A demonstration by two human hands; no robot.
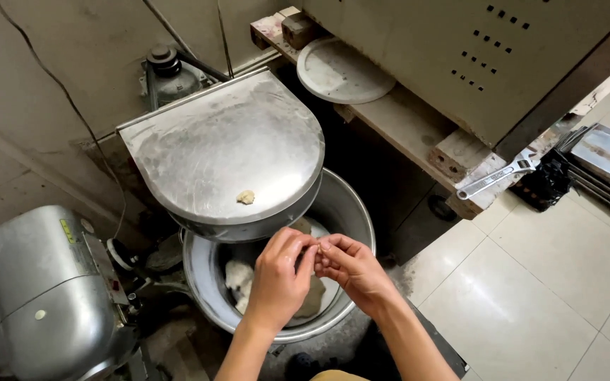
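**Hands over the mixing bowl**

The left hand [279, 271] and right hand [349, 267] meet above the steel mixing bowl [351, 204], fingertips touching one another. The fingers are pinched together; whether a scrap of dough is clamped between them cannot be told. Dough [238, 279] lies in the bowl, directly below the hands. A small dough lump [246, 197] rests on the raised steel lid [213, 141] (just beyond the hands). A wrench [495, 176] lies on the wooden ledge [404, 130], well apart.
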